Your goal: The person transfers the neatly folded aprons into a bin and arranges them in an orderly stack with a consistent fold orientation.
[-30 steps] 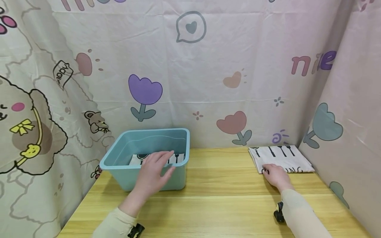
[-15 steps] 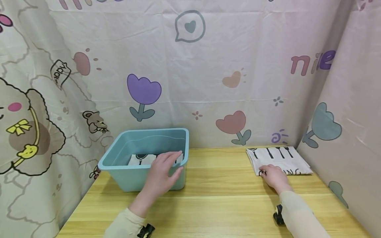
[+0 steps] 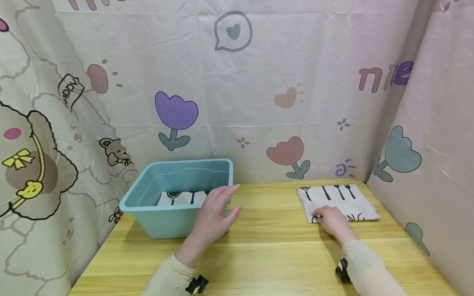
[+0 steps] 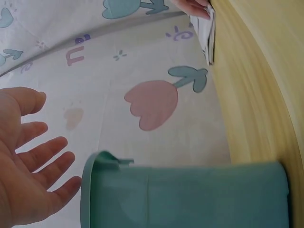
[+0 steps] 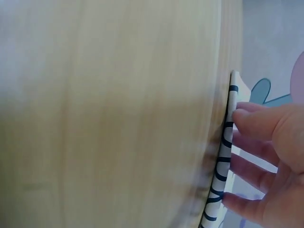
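In the head view, a folded white cloth (image 3: 338, 201) printed with black cutlery and lettering lies flat at the table's right. My right hand (image 3: 333, 222) rests its fingertips on the cloth's near left part. In the right wrist view, the thumb and fingers (image 5: 249, 173) touch the upper side of the cloth (image 5: 221, 171), which stays on the table. My left hand (image 3: 214, 216) is in the air by the near right corner of a blue-green plastic bin (image 3: 166, 224), fingers spread and holding nothing. Another white cloth (image 3: 181, 198) with a similar print lies inside the bin.
The wooden table (image 3: 274, 255) runs between the bin and the right-hand cloth. A printed curtain (image 3: 252, 82) hangs behind it and along both sides. Each wrist wears a small black camera (image 3: 197, 284).
My right hand has slid the folded cloth left and slightly nearer along the table. My left hand has moved right, from over the bin's front rim to its right corner.
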Motion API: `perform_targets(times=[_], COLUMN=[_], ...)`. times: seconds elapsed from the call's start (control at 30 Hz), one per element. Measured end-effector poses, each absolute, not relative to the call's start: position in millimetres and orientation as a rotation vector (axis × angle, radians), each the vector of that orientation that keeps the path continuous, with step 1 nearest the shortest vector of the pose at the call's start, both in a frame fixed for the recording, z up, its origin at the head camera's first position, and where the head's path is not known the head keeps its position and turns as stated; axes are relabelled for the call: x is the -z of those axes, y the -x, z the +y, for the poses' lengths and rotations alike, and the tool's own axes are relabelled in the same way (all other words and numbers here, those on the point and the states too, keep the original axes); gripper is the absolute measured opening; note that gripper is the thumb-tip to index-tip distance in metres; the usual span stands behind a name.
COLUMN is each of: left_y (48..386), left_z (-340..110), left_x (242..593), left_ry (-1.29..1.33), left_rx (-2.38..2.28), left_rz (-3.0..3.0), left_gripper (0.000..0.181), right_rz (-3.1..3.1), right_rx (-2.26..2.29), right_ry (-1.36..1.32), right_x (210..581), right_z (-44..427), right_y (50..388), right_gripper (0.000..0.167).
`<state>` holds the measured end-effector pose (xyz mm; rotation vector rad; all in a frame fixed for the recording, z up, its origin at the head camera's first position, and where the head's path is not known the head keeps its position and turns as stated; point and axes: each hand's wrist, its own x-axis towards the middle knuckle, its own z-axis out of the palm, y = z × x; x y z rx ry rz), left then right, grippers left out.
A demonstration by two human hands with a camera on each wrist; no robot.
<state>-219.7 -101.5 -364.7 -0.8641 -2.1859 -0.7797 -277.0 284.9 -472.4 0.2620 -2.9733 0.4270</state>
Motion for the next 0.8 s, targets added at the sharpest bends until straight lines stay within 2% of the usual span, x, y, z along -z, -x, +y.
perform_targets(times=[0.5, 0.8], left_y=[221, 222], left_z=[-67, -53], left_x=[385, 404], left_ry=[0.939, 0.869], left_rx=[0.927, 1.092], left_rz=[-2.122, -2.286], left_gripper=[0.05, 0.048], right_rz=[-2.989, -2.965], right_rx=[-0.344, -0.3], right_ry=[-0.323, -0.413], right_x=[465, 464], right_z=[250, 234], right_y=[268, 259], right_gripper=[0.019, 0.019])
